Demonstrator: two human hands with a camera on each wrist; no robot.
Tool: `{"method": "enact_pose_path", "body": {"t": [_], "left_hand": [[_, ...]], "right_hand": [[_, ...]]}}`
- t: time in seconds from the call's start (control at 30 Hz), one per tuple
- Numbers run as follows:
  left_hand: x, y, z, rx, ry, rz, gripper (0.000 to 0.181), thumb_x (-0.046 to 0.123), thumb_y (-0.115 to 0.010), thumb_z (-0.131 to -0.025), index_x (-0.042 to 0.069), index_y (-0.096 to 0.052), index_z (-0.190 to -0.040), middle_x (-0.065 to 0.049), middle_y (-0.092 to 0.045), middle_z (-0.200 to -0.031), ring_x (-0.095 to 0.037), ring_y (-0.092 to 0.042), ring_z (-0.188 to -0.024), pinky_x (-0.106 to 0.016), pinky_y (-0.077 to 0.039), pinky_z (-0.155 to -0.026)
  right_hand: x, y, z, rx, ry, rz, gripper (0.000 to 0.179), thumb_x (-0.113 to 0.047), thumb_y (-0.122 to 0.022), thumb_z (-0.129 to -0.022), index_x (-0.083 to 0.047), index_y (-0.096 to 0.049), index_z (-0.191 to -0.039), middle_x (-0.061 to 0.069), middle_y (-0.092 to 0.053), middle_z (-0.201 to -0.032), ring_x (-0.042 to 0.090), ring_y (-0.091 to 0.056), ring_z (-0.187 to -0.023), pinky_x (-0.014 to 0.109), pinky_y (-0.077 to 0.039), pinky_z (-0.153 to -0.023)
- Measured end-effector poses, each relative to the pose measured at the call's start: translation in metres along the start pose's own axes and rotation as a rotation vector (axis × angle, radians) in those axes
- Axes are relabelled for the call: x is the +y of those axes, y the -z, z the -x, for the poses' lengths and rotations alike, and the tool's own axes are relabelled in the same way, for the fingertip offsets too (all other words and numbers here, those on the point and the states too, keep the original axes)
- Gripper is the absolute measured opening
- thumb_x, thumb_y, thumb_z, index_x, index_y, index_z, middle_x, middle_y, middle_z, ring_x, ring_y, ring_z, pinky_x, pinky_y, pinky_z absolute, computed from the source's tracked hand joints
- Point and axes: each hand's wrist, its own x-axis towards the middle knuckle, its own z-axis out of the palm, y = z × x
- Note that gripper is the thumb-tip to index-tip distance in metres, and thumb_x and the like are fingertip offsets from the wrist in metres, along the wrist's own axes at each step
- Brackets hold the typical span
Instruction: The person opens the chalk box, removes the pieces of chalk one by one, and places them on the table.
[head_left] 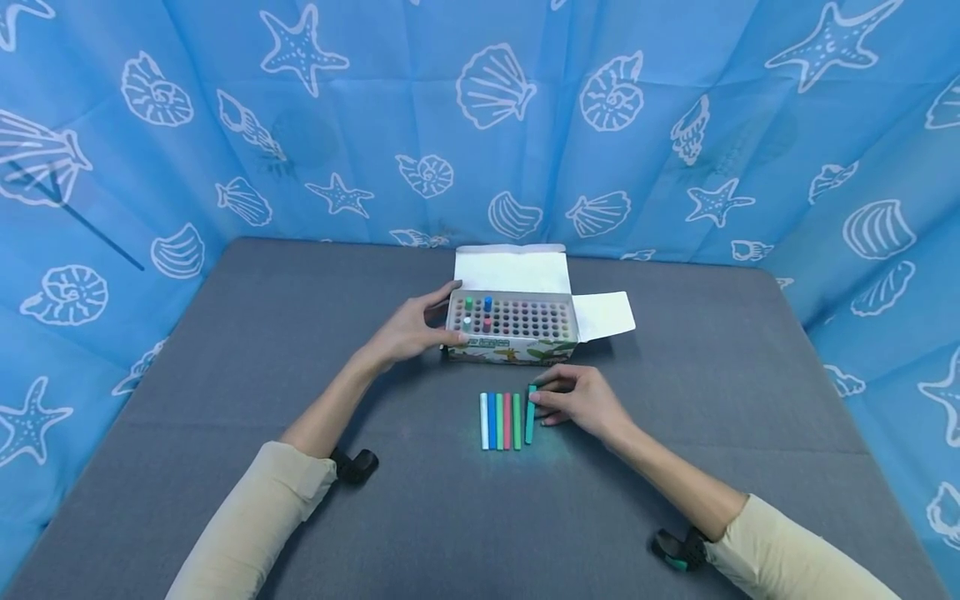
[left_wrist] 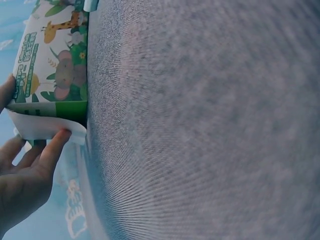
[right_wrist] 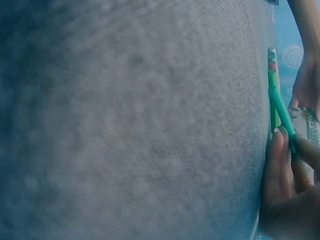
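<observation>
In the head view, the right hand (head_left: 581, 402) pinches a teal chalk stick (head_left: 530, 421) near its upper end, just beside the row of five sticks (head_left: 507, 423) on the grey table (head_left: 420, 517); swung left, it could knock the nearest green one (head_left: 517, 423) askew; it looks slim, straight and evenly coloured; in the left wrist view, the left hand (left_wrist: 30, 180) grips the end of the printed box (left_wrist: 55, 65), fingers on a white flap (left_wrist: 42, 127); a tug there might tip the box; in the right wrist view, thumb and fingers clasp the bright stick's near end; too hard a squeeze could snap it.
</observation>
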Motion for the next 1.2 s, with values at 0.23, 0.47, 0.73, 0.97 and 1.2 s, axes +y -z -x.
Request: {"method": "enact_pose_path", "body": {"t": [0.23,0.47,0.73,0.97,1.2], "left_hand": [[-0.001,0.001,-0.001,0.001,0.007,0.000,0.092,0.034,-0.080,-0.086,0.029,-0.024,-0.159,-0.013,-0.030,-0.160,-0.032,-0.027,-0.146,-0.053,-0.032,-0.114],[0.000,0.000,-0.001,0.000,0.004,-0.008,0.091,0.033,-0.079,-0.086,0.028,-0.024,-0.159,-0.013,-0.030,-0.160,-0.033,-0.025,-0.147,-0.054,-0.030,-0.115],[0.000,-0.001,0.000,0.005,0.013,0.002,0.093,0.032,-0.080,-0.085,0.027,-0.024,-0.159,-0.015,-0.032,-0.159,-0.034,-0.027,-0.146,-0.053,-0.031,-0.114],[-0.001,-0.002,-0.001,0.001,-0.001,0.036,0.092,0.030,-0.080,-0.086,0.026,-0.025,-0.159,-0.015,-0.032,-0.158,-0.034,-0.030,-0.145,-0.052,-0.035,-0.112],[0.000,-0.002,0.000,0.003,-0.011,0.057,0.093,0.029,-0.081,-0.085,0.025,-0.025,-0.159,-0.016,-0.035,-0.157,-0.036,-0.031,-0.144,-0.054,-0.033,-0.113]], "right_hand": [[0.001,-0.002,-0.003,0.008,-0.037,0.003,0.032,-0.005,-0.073,-0.090,0.009,-0.067,-0.118,0.019,-0.072,-0.098,0.025,-0.073,-0.079,0.036,-0.061,-0.070],[0.001,-0.001,-0.003,0.031,-0.062,0.048,0.031,-0.004,-0.073,-0.090,0.008,-0.068,-0.118,0.016,-0.072,-0.097,0.020,-0.072,-0.076,0.032,-0.061,-0.070],[-0.002,0.000,-0.002,0.021,-0.054,0.070,0.028,-0.004,-0.072,-0.090,0.007,-0.069,-0.116,0.017,-0.070,-0.096,0.020,-0.071,-0.074,0.033,-0.061,-0.069],[-0.009,0.004,-0.005,-0.023,0.031,0.069,0.029,-0.006,-0.072,-0.090,0.007,-0.068,-0.116,0.019,-0.071,-0.099,0.023,-0.071,-0.075,0.037,-0.061,-0.070],[-0.023,0.006,-0.008,-0.047,0.153,0.080,0.026,-0.006,-0.072,-0.091,0.005,-0.070,-0.114,0.018,-0.073,-0.094,0.028,-0.073,-0.077,0.044,-0.060,-0.072]]}}
